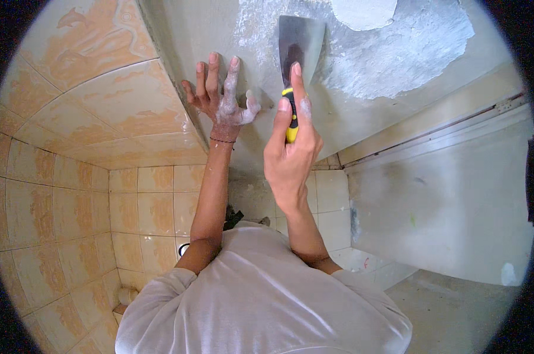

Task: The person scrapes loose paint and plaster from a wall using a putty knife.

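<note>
We clamp the right hand [293,150] on the putty knife [301,44], index finger extended (apparently for control), its blade over the white patch [390,65]; our left hand [221,103], fingers spread, rests on the wall [349,121], probably for support.

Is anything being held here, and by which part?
The right hand holds a scraper by its black-and-yellow handle. The left hand, spread open, holds nothing.
</note>
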Demonstrator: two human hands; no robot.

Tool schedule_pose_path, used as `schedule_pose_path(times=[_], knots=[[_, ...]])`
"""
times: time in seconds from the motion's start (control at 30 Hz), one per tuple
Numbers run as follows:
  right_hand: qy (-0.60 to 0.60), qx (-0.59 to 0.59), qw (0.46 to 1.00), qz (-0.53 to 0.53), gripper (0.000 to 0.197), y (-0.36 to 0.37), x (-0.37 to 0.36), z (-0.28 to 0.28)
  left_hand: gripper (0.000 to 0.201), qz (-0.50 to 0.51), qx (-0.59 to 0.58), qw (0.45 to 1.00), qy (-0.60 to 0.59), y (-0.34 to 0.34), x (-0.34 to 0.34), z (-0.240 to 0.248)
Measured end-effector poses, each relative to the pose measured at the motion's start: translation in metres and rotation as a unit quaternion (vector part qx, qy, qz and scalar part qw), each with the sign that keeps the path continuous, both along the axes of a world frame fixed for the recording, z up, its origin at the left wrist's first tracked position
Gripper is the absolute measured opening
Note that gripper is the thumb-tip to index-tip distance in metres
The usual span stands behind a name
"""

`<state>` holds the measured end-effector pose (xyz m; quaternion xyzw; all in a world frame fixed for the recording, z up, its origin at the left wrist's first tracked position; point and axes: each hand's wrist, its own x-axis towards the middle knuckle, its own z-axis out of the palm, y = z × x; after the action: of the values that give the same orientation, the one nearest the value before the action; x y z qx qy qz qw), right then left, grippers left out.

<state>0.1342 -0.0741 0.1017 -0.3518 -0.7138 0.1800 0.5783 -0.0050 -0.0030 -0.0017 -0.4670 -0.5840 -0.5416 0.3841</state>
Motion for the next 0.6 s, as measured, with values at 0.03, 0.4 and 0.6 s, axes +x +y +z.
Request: schedule_pose_path(times=[0.03, 0.4, 0.6], knots=[[0.000, -0.003, 1.000, -0.001, 0.040, -0.002, 0.001, -0.001, 0.060, 0.006, -0.005, 1.000, 0.000, 0.000, 0.000, 0.001], [-0.009, 0.022, 1.000, 0.000, 0.043, -0.002, 0.008, 0.001, 0.062, 0.014, -0.003, 1.000, 0.000, 0.000, -0.002, -0.001], [0.007, -0.012, 1.000, 0.002, 0.040, -0.004, 0.002, 0.007, 0.063, 0.011, -0.005, 1.000, 0.003, 0.001, -0.003, -0.003]])
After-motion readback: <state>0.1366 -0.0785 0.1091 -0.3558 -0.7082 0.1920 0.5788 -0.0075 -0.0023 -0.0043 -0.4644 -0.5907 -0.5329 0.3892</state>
